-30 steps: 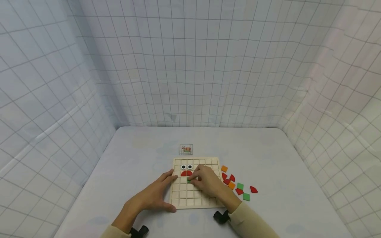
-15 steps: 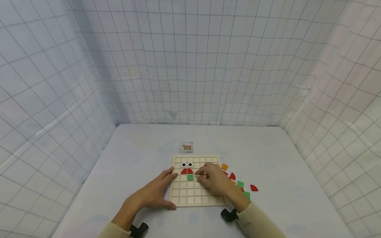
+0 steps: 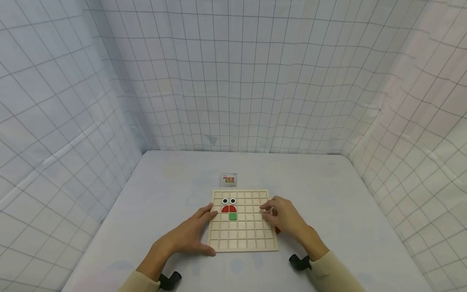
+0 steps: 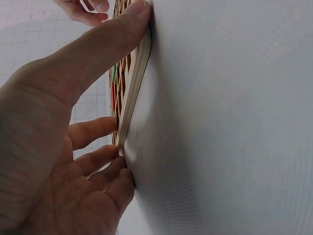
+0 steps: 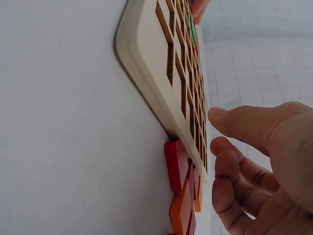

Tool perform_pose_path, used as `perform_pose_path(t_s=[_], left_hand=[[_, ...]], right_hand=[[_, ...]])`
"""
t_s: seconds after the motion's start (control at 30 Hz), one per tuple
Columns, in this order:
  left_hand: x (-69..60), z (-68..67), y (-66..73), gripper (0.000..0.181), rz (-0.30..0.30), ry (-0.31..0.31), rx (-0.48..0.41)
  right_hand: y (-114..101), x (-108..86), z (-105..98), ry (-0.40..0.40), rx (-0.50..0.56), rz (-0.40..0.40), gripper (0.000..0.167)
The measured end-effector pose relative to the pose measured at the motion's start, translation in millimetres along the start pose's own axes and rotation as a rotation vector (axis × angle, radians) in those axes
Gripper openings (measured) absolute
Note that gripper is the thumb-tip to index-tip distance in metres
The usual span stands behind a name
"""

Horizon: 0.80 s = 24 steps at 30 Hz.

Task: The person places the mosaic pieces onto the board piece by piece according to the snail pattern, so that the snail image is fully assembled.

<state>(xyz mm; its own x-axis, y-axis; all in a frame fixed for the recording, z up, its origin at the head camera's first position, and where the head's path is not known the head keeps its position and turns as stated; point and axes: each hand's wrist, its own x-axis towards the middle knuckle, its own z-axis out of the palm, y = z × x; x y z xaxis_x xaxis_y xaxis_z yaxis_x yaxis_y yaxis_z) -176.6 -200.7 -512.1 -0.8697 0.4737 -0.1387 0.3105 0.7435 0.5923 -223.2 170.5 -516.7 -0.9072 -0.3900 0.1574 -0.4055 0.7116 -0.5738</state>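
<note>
A wooden grid board point(image 3: 246, 244) lies on the table in the head view. Two white discs with black centres, eye pieces point(image 3: 225, 201), sit in its upper left cells. Below them are two red quarter-circle tiles point(image 3: 225, 209), and under the right one is a green square tile point(image 3: 232, 216). My left hand point(image 3: 186, 235) rests along the board's left side, thumb at the near corner and fingertips touching the edge. Over the right edge hovers my right hand point(image 3: 286, 217), fingers loosely bent with nothing between them.
A small picture card point(image 3: 228, 179) lies beyond the board. Red tiles point(image 5: 177, 164) and orange tiles point(image 5: 181, 210) lie against the board's right side, mostly hidden by the right hand in the head view. Grid-patterned white curtains point(image 3: 233, 81) surround the table.
My right hand has let go of the green square tile, leaving it in a cell below the red pieces, and has moved right to the board's edge. The left hand stays in place.
</note>
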Motion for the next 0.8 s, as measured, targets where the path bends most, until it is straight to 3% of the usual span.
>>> perform_pose_path(t_s=[0.17, 0.57, 0.8], left_hand=[[1.3, 1.3, -1.5, 0.127, -0.004, 0.001, 0.001], [-0.6, 4.1, -2.3, 0.128, -0.014, 0.001, -0.015], [1.1, 1.8, -1.7, 0.127, -0.003, 0.002, -0.006]], right_hand=[[9.4, -4.6, -4.8, -0.004, -0.040, 0.027, 0.024], [26.6, -12.2, -20.0, -0.118, 0.030, 0.078, 0.036], [26.3, -11.9, -21.2, -0.100, -0.011, 0.086, 0.032]])
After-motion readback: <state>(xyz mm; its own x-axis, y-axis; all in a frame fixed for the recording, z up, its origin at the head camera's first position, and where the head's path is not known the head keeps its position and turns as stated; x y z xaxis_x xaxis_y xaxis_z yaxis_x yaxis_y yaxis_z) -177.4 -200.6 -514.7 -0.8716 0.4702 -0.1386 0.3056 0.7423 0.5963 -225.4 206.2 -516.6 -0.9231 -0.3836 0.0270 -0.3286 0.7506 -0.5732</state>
